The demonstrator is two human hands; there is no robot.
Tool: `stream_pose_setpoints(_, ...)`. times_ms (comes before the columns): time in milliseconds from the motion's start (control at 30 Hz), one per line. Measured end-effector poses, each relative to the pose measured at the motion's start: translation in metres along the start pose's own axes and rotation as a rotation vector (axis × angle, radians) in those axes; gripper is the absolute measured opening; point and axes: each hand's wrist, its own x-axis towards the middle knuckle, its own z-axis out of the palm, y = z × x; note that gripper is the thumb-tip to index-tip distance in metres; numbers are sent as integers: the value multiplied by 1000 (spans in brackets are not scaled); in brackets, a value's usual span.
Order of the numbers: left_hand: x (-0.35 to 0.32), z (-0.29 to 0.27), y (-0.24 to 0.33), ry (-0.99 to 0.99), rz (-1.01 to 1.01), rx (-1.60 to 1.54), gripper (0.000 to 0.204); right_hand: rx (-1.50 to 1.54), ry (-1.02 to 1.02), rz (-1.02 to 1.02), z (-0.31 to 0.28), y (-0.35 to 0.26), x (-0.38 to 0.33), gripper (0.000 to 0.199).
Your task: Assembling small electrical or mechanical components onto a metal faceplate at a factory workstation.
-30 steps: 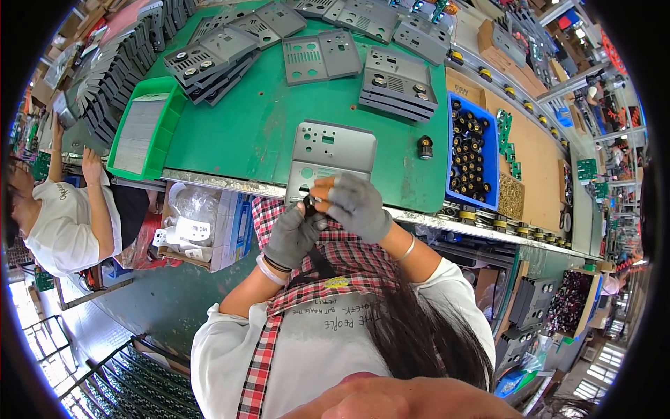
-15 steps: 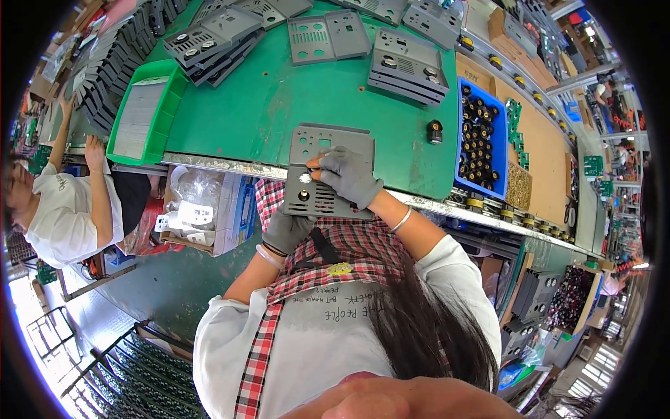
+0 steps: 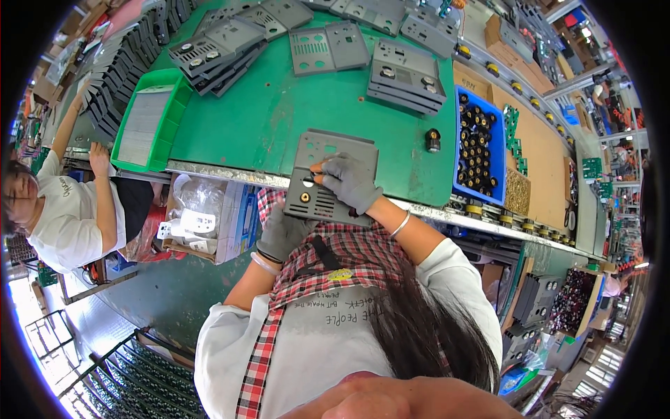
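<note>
Currently mid-fitting: left hand [image 3: 283, 234] grips grey panel [image 3: 328, 178] from below at the green worktop [image 3: 265, 126] edge, right hand [image 3: 349, 183] fingers closed pressing its face, likely seating a knob next.

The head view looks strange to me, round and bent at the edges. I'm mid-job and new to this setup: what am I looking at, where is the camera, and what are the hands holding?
The camera sits on a person's head and looks down, so the wide lens bends straight edges. No robot here: two gloved hands. The left hand holds a grey metal panel from below at the edge of the green table. The right hand presses on top of it. Farther back lie stacks of grey panels, a green tray and a blue bin of black knobs, with one loose black knob. Another person works at the left.
</note>
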Motion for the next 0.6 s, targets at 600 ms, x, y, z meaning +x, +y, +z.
stream_pose_setpoints(600,19,-8,-6,1,40,-57,41,-368,-340,-83,-3,-34,8,31)
